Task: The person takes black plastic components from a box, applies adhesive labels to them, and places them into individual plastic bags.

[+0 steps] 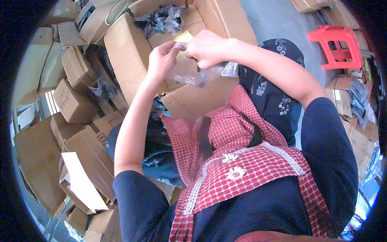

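Observation:
Over an open cardboard box (128, 52), both of my hands meet at the top of a clear plastic bag (195, 77). My left hand (163, 59) pinches the bag's edge between thumb and fingers. Close beside it, my right hand (206, 48) is curled shut at the same edge, its fingertips partly hidden. A small yellow slip (183, 37) sticks up between the hands; which fingers hold it I cannot make out. The bag hangs down toward my lap. Dark parts in clear wrapping (161, 20) lie at the box's far end.
Cardboard boxes are stacked along the left, with a white sheet (82, 181) on one of them. A red plastic stool (336, 47) stands on the grey floor at the far right. More boxes and plastic wrap (358, 99) lie below it.

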### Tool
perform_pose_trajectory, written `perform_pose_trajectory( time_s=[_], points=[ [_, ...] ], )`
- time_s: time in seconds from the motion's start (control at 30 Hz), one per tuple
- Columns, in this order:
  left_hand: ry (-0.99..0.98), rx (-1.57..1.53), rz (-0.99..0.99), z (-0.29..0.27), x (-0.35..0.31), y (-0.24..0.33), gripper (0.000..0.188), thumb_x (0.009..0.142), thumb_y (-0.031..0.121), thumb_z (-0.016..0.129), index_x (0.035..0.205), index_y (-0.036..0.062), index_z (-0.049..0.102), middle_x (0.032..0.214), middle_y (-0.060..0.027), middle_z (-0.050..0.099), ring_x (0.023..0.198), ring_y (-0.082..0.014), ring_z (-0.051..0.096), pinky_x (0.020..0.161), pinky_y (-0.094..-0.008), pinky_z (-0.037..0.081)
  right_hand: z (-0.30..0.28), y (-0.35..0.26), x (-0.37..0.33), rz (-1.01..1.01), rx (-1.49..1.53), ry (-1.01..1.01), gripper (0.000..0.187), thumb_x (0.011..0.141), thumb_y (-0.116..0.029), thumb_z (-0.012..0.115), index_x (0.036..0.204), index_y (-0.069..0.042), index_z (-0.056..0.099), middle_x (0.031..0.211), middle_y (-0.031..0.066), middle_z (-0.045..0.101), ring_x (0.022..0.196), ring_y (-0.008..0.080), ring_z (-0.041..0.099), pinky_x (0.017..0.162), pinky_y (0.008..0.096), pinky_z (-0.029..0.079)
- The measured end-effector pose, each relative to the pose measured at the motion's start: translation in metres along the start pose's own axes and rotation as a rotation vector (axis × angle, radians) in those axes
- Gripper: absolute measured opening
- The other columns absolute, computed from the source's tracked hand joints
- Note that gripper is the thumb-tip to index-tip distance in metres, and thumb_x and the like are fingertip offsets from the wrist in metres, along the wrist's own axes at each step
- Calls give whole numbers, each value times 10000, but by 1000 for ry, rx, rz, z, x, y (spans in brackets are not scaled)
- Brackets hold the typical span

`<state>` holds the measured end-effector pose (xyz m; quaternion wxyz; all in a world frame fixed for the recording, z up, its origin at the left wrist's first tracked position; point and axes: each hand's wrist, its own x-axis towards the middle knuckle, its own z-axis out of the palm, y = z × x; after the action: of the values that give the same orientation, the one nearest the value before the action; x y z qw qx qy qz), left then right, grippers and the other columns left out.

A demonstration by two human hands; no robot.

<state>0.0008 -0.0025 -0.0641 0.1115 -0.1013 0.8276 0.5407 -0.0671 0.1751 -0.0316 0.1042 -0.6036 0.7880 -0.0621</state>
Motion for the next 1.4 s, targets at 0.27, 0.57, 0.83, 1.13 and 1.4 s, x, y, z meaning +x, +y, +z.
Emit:
perform_pose_trajectory(
  time_s=[0.27,0.57,0.83,1.13,1.4],
  points=[
    [-246,-801,-281,-14,-8,14,294,998,197,458,1183,35,619,750,26,559,588,-64,466,521,-235,405,7,-9,8,189,120,34,284,733,-295,680,869,-48,650,742,187,647,726,371,652,652,477,511],
    [-160,-1147,-109,-50,-18,19,370,995,273,461,1280,64,570,856,1,595,684,-69,510,623,-240,455,-13,-17,17,395,884,209,558,776,-111,654,1316,-147,520,970,170,649,706,243,676,575,339,586],
    [276,-538,56,-65,-17,33,247,974,185,542,1113,11,648,696,22,553,557,-63,456,505,-223,422,-56,17,22,511,884,243,582,724,82,451,1276,-82,534,969,111,640,563,134,629,448,236,532],
    [316,32,498,-35,-25,63,197,898,145,673,1007,-14,707,833,-39,684,747,-82,598,706,-239,504,-60,3,37,316,1172,261,405,708,58,490,1079,9,645,826,105,677,665,205,692,523,273,586],
    [222,-645,416,-80,-10,60,292,896,79,531,1128,-88,591,1002,-171,647,940,-270,644,899,-388,535,-107,60,-8,268,1155,735,219,537,-31,520,669,4,690,656,80,641,530,155,568,440,287,466]
  ],
)
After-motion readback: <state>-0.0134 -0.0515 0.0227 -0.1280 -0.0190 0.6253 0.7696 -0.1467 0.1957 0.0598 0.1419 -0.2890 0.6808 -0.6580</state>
